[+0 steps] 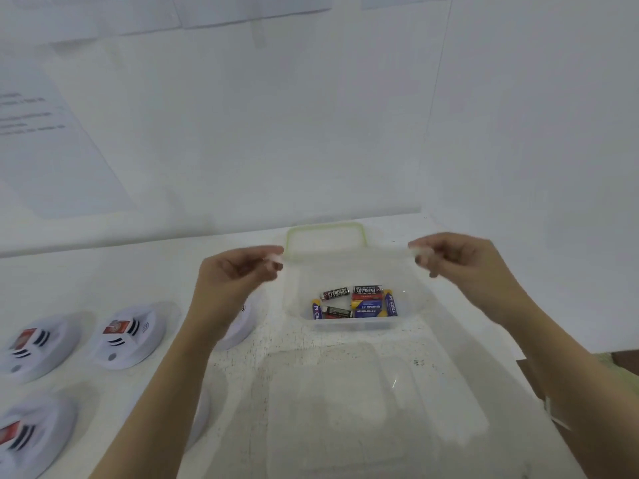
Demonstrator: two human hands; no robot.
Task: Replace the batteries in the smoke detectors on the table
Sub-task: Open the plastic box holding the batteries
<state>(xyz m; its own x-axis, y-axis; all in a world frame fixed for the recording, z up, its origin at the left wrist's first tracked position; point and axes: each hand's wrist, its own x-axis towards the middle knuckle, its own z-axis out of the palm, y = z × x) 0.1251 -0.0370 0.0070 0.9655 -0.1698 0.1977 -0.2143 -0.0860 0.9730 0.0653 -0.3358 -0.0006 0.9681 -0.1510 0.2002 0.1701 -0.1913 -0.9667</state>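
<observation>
Several cylindrical batteries (352,304) lie flat in a clear plastic tub (345,326) on the white tabletop (442,344). The black ones run left-right and the blue-yellow end ones point away. Above the tub, the left hand (238,271) and right hand (460,261) each pinch a side of the clear, green-rimmed lid (325,225) with curled fingers. Round white smoke detectors (128,335) sit to the left.

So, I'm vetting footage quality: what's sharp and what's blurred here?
Head view: batteries read sharp in the container; left hand and right hand, pinching the lid, blur at the fingertips; smoke detectors soft, stretched toward the edge; lighting flat, washed-out.
</observation>
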